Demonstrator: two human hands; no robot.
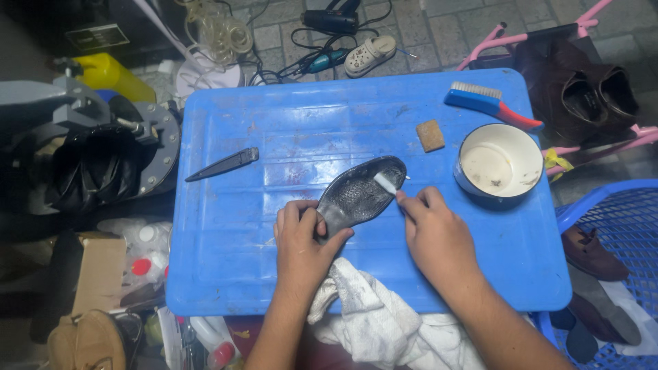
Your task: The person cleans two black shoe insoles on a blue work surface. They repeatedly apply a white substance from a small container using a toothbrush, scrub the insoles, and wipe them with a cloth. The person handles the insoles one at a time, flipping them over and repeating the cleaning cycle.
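My left hand (301, 240) clamps the heel end of a dark shoe sole (360, 194) against the blue plastic bench (274, 137). The sole's long axis runs up and right, away from me. My right hand (435, 233) pinches a small white brush (386, 182) at its toe. The sole looks rubbery and finely textured. A white cloth (373, 315) lies below; an enamel bowl (500, 164) sits right.

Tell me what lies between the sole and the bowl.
In the head view, the stretch between the dark sole and the white bowl is bare blue board. The tan sponge sits above that line, not in it.
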